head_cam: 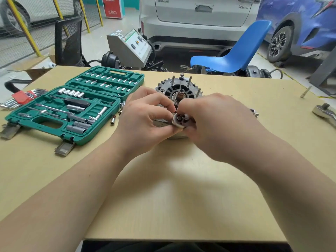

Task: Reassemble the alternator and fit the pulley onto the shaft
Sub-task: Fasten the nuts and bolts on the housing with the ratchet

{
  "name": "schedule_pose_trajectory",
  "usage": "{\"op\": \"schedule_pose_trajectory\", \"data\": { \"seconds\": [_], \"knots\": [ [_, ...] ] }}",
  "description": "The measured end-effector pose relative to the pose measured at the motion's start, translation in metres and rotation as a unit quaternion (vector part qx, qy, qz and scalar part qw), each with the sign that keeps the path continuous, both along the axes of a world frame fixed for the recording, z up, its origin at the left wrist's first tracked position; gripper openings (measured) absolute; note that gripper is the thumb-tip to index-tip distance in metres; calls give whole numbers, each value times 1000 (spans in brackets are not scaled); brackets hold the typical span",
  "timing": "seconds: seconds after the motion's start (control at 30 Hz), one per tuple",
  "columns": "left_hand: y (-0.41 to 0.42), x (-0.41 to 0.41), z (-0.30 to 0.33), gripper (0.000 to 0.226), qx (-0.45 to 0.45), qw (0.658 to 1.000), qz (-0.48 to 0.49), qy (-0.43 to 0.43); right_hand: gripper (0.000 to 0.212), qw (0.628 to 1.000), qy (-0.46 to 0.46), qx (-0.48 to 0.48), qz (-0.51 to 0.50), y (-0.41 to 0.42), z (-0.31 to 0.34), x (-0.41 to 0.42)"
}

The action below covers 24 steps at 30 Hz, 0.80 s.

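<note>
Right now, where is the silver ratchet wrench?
The silver ratchet wrench lies at the table's far right edge, right of the alternator.

both forearms converging toward 12 o'clock, left hand and right hand fingers curled, fingertips together

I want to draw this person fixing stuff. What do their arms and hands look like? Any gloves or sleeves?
No gloves and no sleeves show. Both forearms are bare from the bottom edge of the picture up to the wrists. The left hand and right hand are bare too. I can see no watch, bracelet or ring on the parts that show. The nails are hard to make out.
</note>
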<state>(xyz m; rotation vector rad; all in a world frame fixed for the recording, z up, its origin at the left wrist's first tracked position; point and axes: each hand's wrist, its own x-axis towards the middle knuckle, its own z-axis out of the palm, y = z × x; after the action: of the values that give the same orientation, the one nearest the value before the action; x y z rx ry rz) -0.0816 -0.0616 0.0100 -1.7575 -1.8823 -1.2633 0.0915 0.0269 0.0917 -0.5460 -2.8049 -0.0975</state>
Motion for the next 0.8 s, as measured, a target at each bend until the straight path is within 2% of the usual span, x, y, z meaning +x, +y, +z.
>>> {"op": "schedule_pose_trajectory", "data": {
  "seconds": [0.07, 0.13, 0.2, 0.27, 0.37, 0.43, 0.5, 0.57, 0.63, 0.7, 0.77, 0.8],
  "knots": [
    [0, 0, 0, 14, 1, 1000, -5, 8, 26, 999, -14, 37, 8, 5, 5, 2],
    [1, 0, -1, 14, 8, 1000, -4, 13, 27, 999, -18, 28, 11, 5, 7, 3],
    [1, 1, -2, 16, 19, 1000, 1, 7, 4, 1000, -22, 2, -1, 1, 5, 2],
    [1, 1, -1, 18, 26, 1000, 0, -5, 28, 999, -9, -41, -19, -4, 0, 1],
    [1, 0, 0, 19, 21, 1000, -4, 6, 32, 997, 13, -61, -43, -7, -6, -1],
    [1, -1, 0, 19, 15, 1000, -9, 5, 28, 999, 6, -42, -28, -7, -5, -1],
    [0, -2, 0, 16, 9, 1000, -15, -1, 13, 1000, -5, 15, -4, -2, -2, 0],
    [-1, -2, 0, 14, 3, 1000, -18, -1, 22, 998, -18, 58, 22, 2, 3, 2],
    [-1, -2, 1, 13, -1, 1000, -17, 6, 29, 998, -22, 56, 21, 6, 4, 3],
    [-1, -1, 1, 12, 2, 1000, -8, 17, 21, 999, -26, 41, 15, 7, 0, 3],
    [0, 1, 2, 11, 5, 1000, -2, 20, 3, 1000, -9, 4, 7, 6, -6, 4],
    [0, 1, 2, 12, 7, 1000, -3, 17, 8, 1000, 3, -23, -2, 3, -9, 3]
  ]
}}
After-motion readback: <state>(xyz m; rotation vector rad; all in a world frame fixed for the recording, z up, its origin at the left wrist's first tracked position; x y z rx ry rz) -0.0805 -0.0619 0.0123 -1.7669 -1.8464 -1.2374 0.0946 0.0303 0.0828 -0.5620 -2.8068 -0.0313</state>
